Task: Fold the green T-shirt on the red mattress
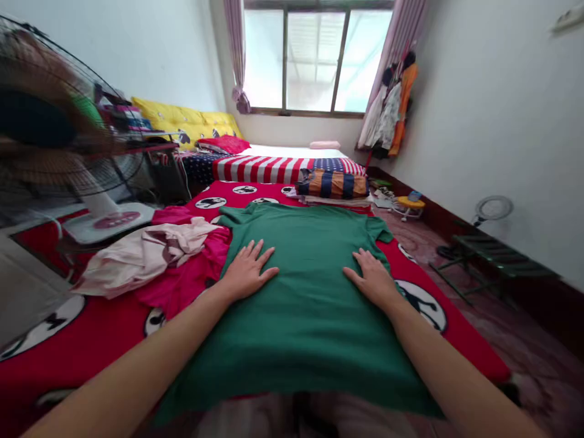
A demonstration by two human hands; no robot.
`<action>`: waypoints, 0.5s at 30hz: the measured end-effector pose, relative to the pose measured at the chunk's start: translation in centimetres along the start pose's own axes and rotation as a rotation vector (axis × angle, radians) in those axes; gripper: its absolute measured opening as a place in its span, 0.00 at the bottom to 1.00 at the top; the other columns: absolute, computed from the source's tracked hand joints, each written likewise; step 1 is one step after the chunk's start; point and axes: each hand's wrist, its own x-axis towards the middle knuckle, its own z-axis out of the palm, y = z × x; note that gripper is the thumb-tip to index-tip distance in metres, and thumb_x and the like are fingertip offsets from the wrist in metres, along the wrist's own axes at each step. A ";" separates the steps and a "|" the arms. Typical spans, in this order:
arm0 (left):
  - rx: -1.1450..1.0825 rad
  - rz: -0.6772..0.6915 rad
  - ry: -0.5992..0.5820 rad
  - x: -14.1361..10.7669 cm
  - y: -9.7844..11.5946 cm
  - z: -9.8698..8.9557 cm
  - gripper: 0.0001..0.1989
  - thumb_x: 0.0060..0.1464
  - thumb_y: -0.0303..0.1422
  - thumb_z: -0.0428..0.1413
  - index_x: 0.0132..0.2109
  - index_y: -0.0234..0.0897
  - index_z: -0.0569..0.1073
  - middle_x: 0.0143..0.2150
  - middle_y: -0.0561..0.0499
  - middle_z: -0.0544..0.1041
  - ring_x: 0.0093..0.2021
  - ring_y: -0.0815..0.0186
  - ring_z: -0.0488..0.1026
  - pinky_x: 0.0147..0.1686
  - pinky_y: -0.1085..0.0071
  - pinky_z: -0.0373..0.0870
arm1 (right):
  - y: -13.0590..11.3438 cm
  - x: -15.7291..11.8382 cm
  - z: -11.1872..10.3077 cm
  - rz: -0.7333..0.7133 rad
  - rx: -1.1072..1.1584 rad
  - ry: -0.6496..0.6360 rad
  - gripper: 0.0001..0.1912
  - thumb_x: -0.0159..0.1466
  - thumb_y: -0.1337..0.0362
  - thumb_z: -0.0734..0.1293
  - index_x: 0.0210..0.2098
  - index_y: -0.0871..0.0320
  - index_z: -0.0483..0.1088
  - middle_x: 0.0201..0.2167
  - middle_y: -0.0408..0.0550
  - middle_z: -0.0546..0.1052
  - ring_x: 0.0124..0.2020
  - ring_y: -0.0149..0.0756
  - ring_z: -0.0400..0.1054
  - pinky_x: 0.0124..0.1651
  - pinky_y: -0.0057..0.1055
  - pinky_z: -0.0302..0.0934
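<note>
A green T-shirt (305,304) lies spread out on a red patterned cloth (460,340), its short sleeves toward the far side and its hem toward me. On the shirt's left part my left hand (247,271) rests flat with fingers spread. My right hand (371,280) lies flat near the right edge of the shirt, its fingers also apart. Neither hand holds anything. Left of the shirt is a crumpled heap of pale pink cloth (150,249) over bright pink cloth (196,283).
Folded clothes (335,184) are stacked beyond the shirt. At left stands a fan (98,207). A bed with a striped cover (260,169) is under the window. On the right floor are a green folding stool (497,252) and a small yellow stool (409,204).
</note>
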 end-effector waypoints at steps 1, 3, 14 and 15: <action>0.000 0.000 0.004 -0.1 0.0 0.0 0.36 0.60 0.56 0.35 0.68 0.44 0.53 0.70 0.41 0.48 0.69 0.50 0.43 0.65 0.55 0.44 | 0.1 -0.2 0.0 -0.008 -0.004 0.007 0.34 0.66 0.50 0.57 0.64 0.66 0.57 0.67 0.58 0.54 0.68 0.47 0.45 0.67 0.43 0.43; 0.003 -0.003 -0.017 -0.1 0.0 -0.3 0.36 0.60 0.56 0.35 0.68 0.44 0.51 0.71 0.41 0.46 0.70 0.50 0.41 0.65 0.55 0.44 | 0.3 -0.5 -0.2 -0.018 -0.010 0.000 0.33 0.67 0.51 0.57 0.63 0.66 0.57 0.67 0.58 0.54 0.68 0.46 0.45 0.67 0.43 0.42; -0.050 0.088 -0.044 3.1 7.8 -3.2 0.29 0.61 0.49 0.42 0.64 0.44 0.60 0.68 0.42 0.56 0.66 0.49 0.54 0.61 0.49 0.52 | -6.5 -2.6 -1.9 -0.248 0.116 -0.137 0.37 0.66 0.48 0.56 0.68 0.62 0.47 0.69 0.54 0.45 0.69 0.45 0.37 0.67 0.50 0.39; -0.082 0.111 -0.019 3.1 8.4 -2.4 0.29 0.62 0.51 0.40 0.66 0.46 0.57 0.69 0.44 0.53 0.68 0.50 0.50 0.62 0.48 0.49 | -6.8 -3.2 -1.7 -0.311 0.116 -0.141 0.37 0.66 0.47 0.55 0.67 0.62 0.47 0.69 0.53 0.46 0.69 0.44 0.37 0.67 0.50 0.39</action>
